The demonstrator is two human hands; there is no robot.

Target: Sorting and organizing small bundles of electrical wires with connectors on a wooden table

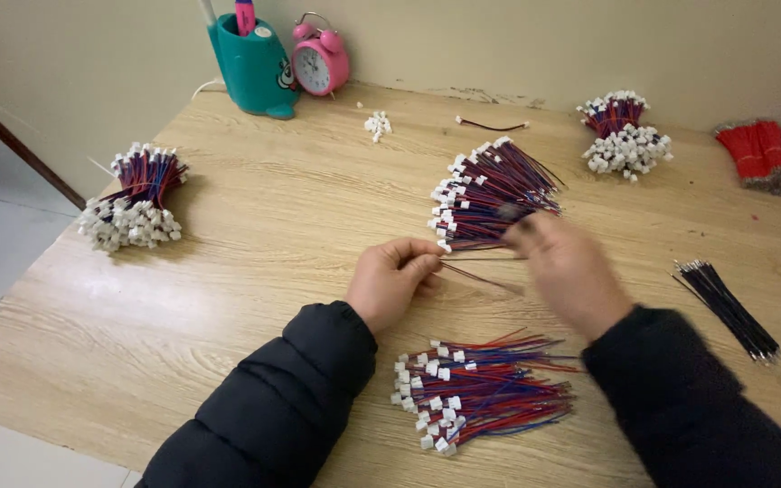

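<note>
A: Wire lead [472, 273], thin and dark red, is pinched at one end between the thumb and forefinger of the left hand [390, 282]; it runs out rightward just above the wooden table [255, 235], toward the right hand [567, 267].

B: And the right hand's fingers?

A: Blurred by motion, so I cannot tell whether they are spread or closed on anything. That hand sits just at the near edge of the fanned pile of connector wires [490, 194], which I'll use as the landmark.

B: What lies around that pile?

A: Nearer the person than the pile, a second loose heap of red and blue leads [485, 393] with white plugs. Far to its left, a tied bundle [133, 203]. Behind and right of it, another bundle [621, 136]; further right, red sleeved wires [757, 154]. Right and nearer, a sheaf of black wires [725, 307]. Behind it to the left, a teal pen holder [250, 68] and pink alarm clock [320, 59].

B: What could go wrong?

A: In my judgement, the pinch is only at the tip, so the lead could slip. The fast right hand might also snag the fanned pile and scatter or tangle it.
</note>
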